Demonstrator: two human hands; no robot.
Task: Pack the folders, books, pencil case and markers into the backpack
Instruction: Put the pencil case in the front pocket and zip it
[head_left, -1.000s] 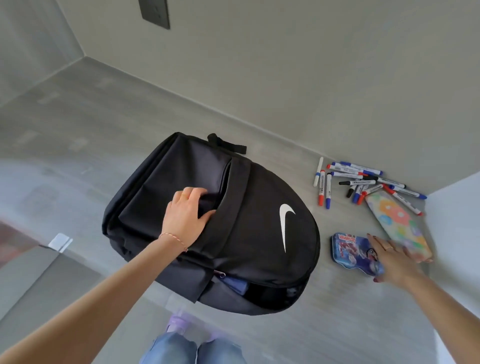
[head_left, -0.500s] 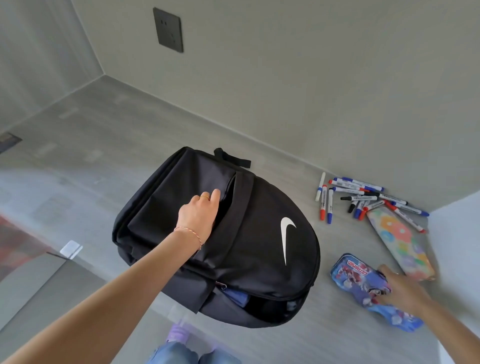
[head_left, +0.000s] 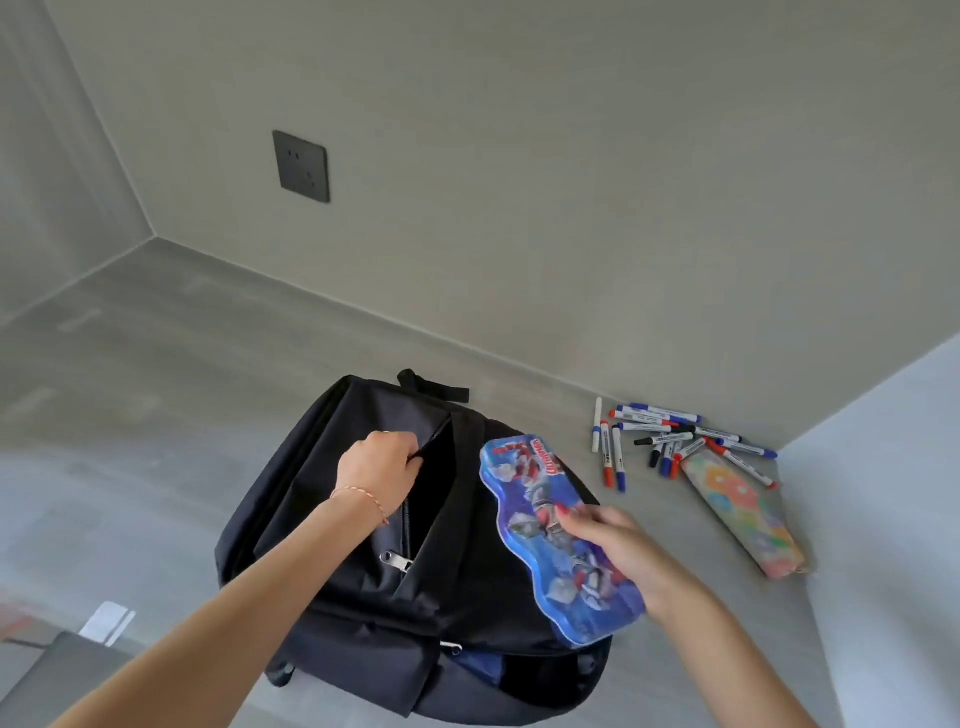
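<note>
Overhead, grey tabletop (head_left: 156, 374) is met by beige wall with dark socket (head_left: 302, 166); backpack (head_left: 332, 519) pocket edge is pinched by left hand (head_left: 379, 465), blue pencil tin (head_left: 556, 535) gripped by right hand (head_left: 618, 545).

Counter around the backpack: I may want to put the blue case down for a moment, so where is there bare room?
The counter is bare left of the backpack, out to the corner. A narrower bare strip lies between backpack and markers. The right corner is crowded by the markers and floral case.
</note>
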